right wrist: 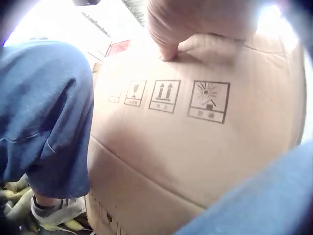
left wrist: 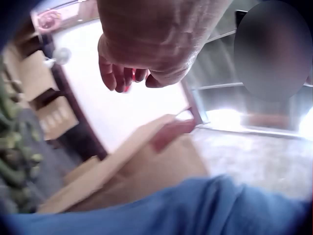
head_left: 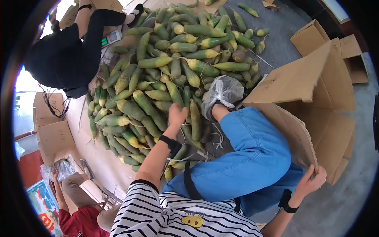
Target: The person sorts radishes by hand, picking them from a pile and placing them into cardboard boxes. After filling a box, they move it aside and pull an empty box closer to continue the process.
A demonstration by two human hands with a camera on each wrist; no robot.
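A large heap of green radishes, paler and yellowish at one end, covers the floor in front of me. My left hand is low over the near part of the heap, its fingertips beside a radish. In the left wrist view, that hand has loosely bent fingers with nothing between them. On my right stands an open cardboard box, tilted, with its flaps spread. My right hand pinches the edge of its near flap. Handling symbols are printed on the cardboard in the right wrist view.
A clear plastic bag lies by my shoe. Beyond the heap's left side, a person in black crouches near a scale. Another person in red sits lower left. More cardboard boxes stand at the back right.
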